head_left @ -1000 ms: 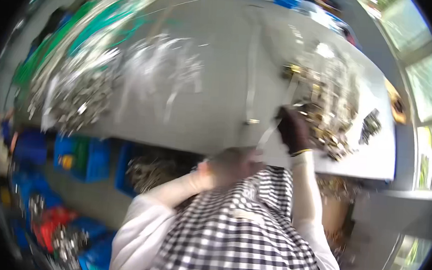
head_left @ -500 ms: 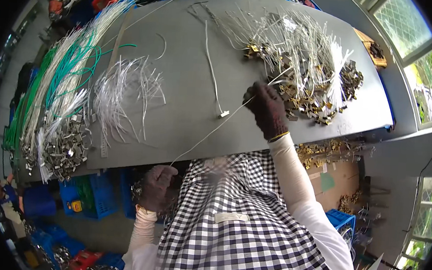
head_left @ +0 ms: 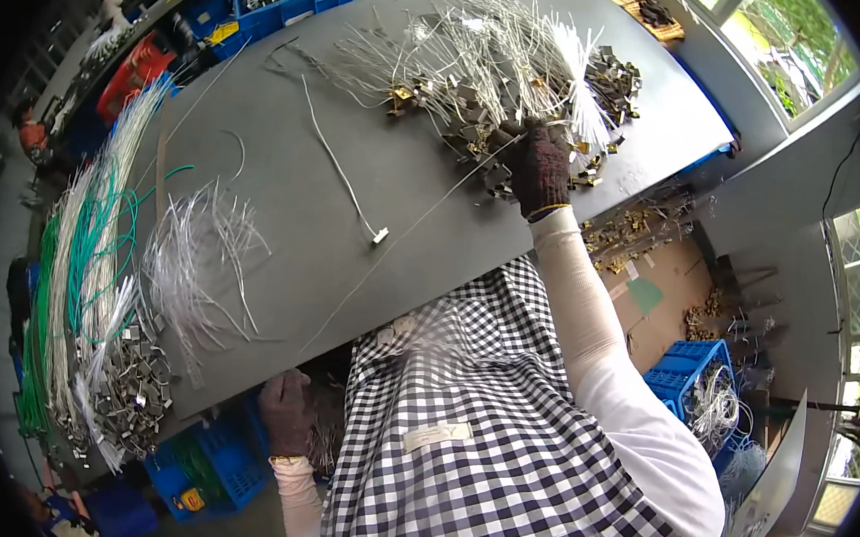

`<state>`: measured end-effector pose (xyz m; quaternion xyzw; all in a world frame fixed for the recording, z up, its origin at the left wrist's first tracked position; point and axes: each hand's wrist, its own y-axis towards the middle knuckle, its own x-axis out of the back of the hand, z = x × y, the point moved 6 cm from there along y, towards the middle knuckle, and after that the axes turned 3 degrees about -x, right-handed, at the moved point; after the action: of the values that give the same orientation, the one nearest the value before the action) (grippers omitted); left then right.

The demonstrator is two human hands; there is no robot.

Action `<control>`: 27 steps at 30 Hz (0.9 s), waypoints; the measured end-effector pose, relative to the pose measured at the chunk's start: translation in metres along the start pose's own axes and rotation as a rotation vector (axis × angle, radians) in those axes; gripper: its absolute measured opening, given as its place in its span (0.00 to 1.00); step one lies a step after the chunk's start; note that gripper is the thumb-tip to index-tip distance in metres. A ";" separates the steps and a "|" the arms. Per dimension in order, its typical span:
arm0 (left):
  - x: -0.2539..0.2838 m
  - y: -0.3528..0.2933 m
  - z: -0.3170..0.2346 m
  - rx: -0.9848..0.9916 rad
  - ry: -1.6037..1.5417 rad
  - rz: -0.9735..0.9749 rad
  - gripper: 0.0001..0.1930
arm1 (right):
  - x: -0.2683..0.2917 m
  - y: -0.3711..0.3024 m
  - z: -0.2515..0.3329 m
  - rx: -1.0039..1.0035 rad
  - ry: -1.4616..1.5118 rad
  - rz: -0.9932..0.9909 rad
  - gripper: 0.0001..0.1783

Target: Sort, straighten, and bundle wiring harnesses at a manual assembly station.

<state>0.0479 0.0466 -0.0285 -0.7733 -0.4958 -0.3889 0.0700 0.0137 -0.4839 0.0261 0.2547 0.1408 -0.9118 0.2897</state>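
A thin pale cord (head_left: pixel 397 238) runs taut on a slant across the front of the table. Its lower end meets my left hand (head_left: pixel 287 410), in a dark maroon glove, closed below the table's front edge. At the upper end, my right hand (head_left: pixel 542 169), gloved alike, is closed on the cord beside a pile of white cords with gold-coloured metal clips (head_left: pixel 469 137); its fingertips are partly hidden. A single white cord with a small white end piece (head_left: pixel 380 236) lies on the table between my hands.
Long white and green cords with grey metal clips (head_left: pixel 134 388) lie at the table's left end, beside a heap of clear strips (head_left: pixel 186 266). Blue crates (head_left: pixel 287 1) stand behind the grey table (head_left: pixel 287 169); another blue crate (head_left: pixel 687 371) is at the right.
My right hand has moved farther from me to the clip pile, stretching the cord. My left hand has dropped slightly lower. The view has turned, shifting the table's contents leftward.
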 end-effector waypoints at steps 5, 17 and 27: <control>-0.006 -0.006 0.022 0.356 -0.276 -0.001 0.14 | 0.020 0.016 0.004 0.069 0.151 -0.126 0.10; -0.007 -0.004 0.021 0.493 -0.252 0.098 0.11 | 0.020 0.013 0.004 0.075 0.049 -0.042 0.10; -0.025 -0.006 0.014 0.376 -0.250 0.268 0.15 | 0.006 -0.017 0.007 -0.132 0.075 0.165 0.16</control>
<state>0.0452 0.0383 -0.0563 -0.8476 -0.4574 -0.1785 0.2014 -0.0033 -0.4757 0.0307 0.2796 0.1899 -0.8634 0.3745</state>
